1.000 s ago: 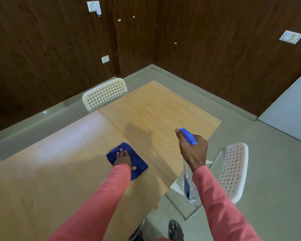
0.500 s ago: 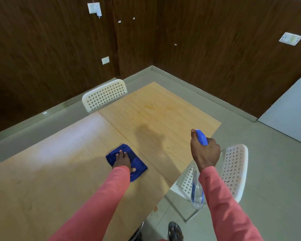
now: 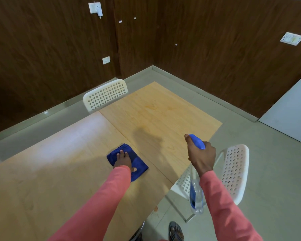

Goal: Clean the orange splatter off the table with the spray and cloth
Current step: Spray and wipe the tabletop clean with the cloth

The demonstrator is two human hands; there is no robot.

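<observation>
Spraying stage, wiping not begun.
Right hand (image 3: 201, 157) fingers clenched the spray bottle (image 3: 196, 197); left hand (image 3: 122, 158) lay flat on the cloth (image 3: 139, 164); orange splatter (image 3: 151, 106) remained at 12 o'clock on the desk (image 3: 59, 153).

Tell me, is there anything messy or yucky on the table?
Yes. Faint orange smears stain the far part of the table, beyond the blue cloth under the left hand. Orange drips also mark the near edge.

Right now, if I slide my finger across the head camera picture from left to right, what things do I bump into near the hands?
blue cloth under the left hand → right hand gripping the spray bottle → white chair beside the table
</observation>
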